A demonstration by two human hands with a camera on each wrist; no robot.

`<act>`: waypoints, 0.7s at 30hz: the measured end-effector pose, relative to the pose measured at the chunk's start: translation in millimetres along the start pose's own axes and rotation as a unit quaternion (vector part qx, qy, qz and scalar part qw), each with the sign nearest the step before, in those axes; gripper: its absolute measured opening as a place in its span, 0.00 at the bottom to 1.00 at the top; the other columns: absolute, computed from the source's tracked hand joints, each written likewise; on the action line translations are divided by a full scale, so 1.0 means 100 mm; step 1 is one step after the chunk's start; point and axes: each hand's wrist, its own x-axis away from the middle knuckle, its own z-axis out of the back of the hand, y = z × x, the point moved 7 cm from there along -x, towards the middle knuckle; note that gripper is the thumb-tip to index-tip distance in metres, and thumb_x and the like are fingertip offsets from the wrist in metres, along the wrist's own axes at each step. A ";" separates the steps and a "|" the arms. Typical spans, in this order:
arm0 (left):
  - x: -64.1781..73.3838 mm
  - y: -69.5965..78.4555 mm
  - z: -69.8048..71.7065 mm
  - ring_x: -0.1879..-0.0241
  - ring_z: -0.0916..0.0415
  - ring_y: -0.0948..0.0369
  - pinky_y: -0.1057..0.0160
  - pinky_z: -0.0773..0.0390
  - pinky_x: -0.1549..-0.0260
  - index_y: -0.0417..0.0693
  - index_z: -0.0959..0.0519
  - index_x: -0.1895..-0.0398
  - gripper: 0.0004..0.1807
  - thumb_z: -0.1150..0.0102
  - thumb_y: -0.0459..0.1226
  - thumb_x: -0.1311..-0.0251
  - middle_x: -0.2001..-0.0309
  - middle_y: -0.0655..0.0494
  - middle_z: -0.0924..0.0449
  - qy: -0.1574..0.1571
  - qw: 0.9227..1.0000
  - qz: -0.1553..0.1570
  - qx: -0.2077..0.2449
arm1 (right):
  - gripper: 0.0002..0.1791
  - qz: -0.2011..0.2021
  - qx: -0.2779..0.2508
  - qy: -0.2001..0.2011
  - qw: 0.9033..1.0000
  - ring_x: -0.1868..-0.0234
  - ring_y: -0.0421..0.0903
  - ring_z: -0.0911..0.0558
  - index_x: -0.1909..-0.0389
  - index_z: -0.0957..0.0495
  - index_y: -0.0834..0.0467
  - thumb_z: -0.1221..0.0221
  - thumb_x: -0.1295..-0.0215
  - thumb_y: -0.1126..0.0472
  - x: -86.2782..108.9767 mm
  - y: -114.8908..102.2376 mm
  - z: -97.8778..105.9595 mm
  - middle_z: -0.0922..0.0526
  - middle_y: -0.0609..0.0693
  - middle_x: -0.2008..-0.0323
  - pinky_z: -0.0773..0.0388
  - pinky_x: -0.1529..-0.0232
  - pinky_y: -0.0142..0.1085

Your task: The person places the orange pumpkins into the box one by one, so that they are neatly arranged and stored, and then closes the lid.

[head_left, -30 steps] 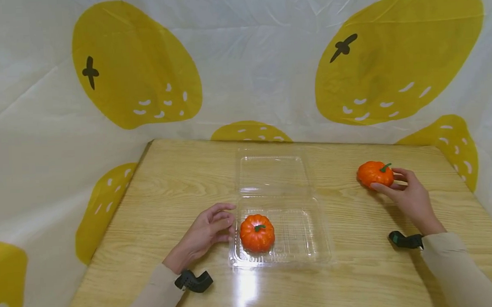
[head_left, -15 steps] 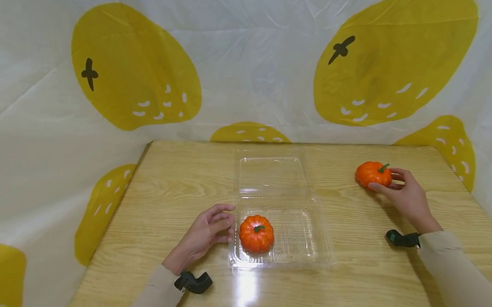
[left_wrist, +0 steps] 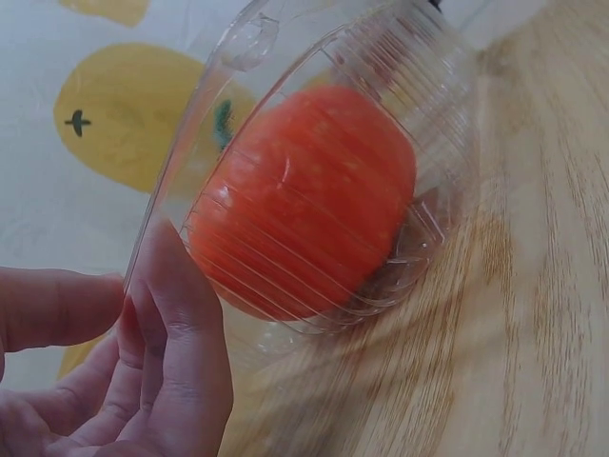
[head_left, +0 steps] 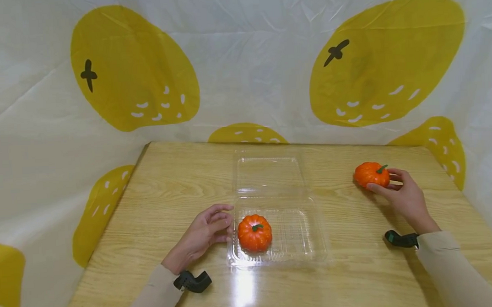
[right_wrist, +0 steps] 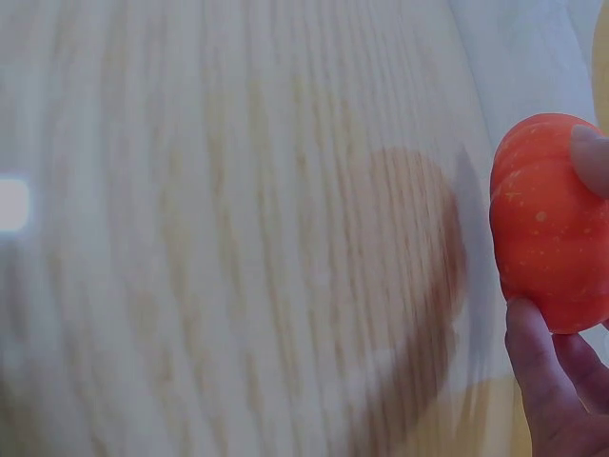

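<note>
Pumpkin [head_left: 371, 174], glossy orange, squat, ribbed and green-stemmed, is gripped in the right hand [head_left: 409, 200] well to the right of the clear, ridged plastic container [head_left: 288, 234], whose left rim the left hand [head_left: 204, 232] pinches beside a second pumpkin [head_left: 255, 234] resting upright inside.

Container [head_left: 292, 236] on counter [head_left: 172, 175], lid [head_left: 269, 175] to rear; first pumpkin [head_left: 255, 238] inside, at left. Second pumpkin [head_left: 369, 174] in right hand [head_left: 406, 199], right of container. Left hand [head_left: 204, 232] at container's left rim. Sheet [head_left: 251, 80] behind counter.
</note>
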 end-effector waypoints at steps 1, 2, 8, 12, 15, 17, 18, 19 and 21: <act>0.00 0.00 0.00 0.61 0.21 0.63 0.64 0.13 0.61 0.38 0.37 0.27 0.27 0.44 0.32 0.26 0.54 0.58 0.22 0.000 1.000 -0.001 0.000 | 0.54 0.001 0.002 0.000 1.000 0.51 0.32 0.29 0.20 0.48 0.60 0.36 0.35 0.34 0.01 -0.01 0.00 0.37 0.70 0.25 0.33 0.63 0.18; 0.00 0.00 0.00 0.61 0.21 0.63 0.65 0.13 0.61 0.38 0.37 0.27 0.27 0.44 0.32 0.26 0.53 0.58 0.22 0.000 1.000 -0.001 -0.001 | 0.54 0.002 0.004 -0.001 1.000 0.50 0.36 0.28 0.20 0.48 0.60 0.36 0.35 0.34 0.02 -0.01 0.00 0.37 0.70 0.25 0.33 0.62 0.18; 0.01 0.00 0.00 0.61 0.20 0.63 0.65 0.14 0.60 0.37 0.36 0.28 0.27 0.44 0.32 0.26 0.53 0.58 0.22 0.001 1.000 -0.003 -0.002 | 0.54 0.006 0.012 -0.007 1.000 0.44 0.53 0.26 0.20 0.49 0.61 0.37 0.34 0.34 0.07 -0.05 0.01 0.38 0.71 0.25 0.32 0.62 0.19; 0.01 0.00 0.00 0.61 0.20 0.63 0.64 0.14 0.60 0.37 0.36 0.28 0.27 0.44 0.32 0.27 0.54 0.58 0.22 0.001 1.000 -0.004 0.003 | 0.54 0.009 0.011 -0.009 1.000 0.41 0.59 0.26 0.20 0.49 0.62 0.37 0.33 0.34 0.10 -0.09 0.02 0.38 0.71 0.25 0.32 0.62 0.20; 0.01 0.00 0.00 0.62 0.20 0.63 0.64 0.14 0.60 0.37 0.36 0.28 0.28 0.43 0.33 0.27 0.54 0.58 0.22 -0.001 1.000 -0.006 0.004 | 0.54 0.010 0.009 -0.008 1.000 0.40 0.61 0.27 0.20 0.49 0.62 0.37 0.33 0.35 0.12 -0.10 0.03 0.38 0.72 0.26 0.32 0.63 0.20; 0.01 0.01 -0.01 0.62 0.20 0.62 0.64 0.14 0.60 0.36 0.36 0.28 0.28 0.43 0.33 0.27 0.54 0.57 0.22 -0.002 1.000 -0.007 0.004 | 0.54 0.011 0.009 -0.008 1.000 0.42 0.59 0.26 0.20 0.49 0.62 0.37 0.33 0.35 0.12 -0.10 0.03 0.38 0.72 0.26 0.31 0.64 0.19; 0.01 0.01 -0.01 0.62 0.20 0.62 0.64 0.14 0.60 0.36 0.37 0.28 0.27 0.44 0.33 0.27 0.54 0.57 0.23 -0.003 1.000 -0.008 0.003 | 0.54 0.011 0.009 -0.007 1.000 0.42 0.59 0.26 0.20 0.49 0.62 0.37 0.33 0.35 0.12 -0.10 0.04 0.38 0.72 0.26 0.31 0.65 0.18; 0.01 0.02 -0.01 0.62 0.20 0.62 0.64 0.14 0.60 0.36 0.37 0.28 0.27 0.44 0.33 0.27 0.54 0.57 0.23 -0.003 1.000 -0.008 0.002 | 0.54 0.011 0.009 -0.006 1.000 0.42 0.58 0.26 0.20 0.48 0.62 0.37 0.33 0.35 0.13 -0.10 0.04 0.37 0.71 0.27 0.30 0.65 0.18; 0.01 0.02 -0.02 0.62 0.20 0.63 0.64 0.14 0.61 0.36 0.37 0.28 0.27 0.44 0.33 0.27 0.55 0.58 0.23 -0.003 1.000 -0.008 0.002 | 0.54 0.011 0.010 -0.004 1.000 0.44 0.55 0.25 0.20 0.48 0.62 0.36 0.34 0.35 0.13 -0.10 0.05 0.37 0.71 0.27 0.30 0.66 0.17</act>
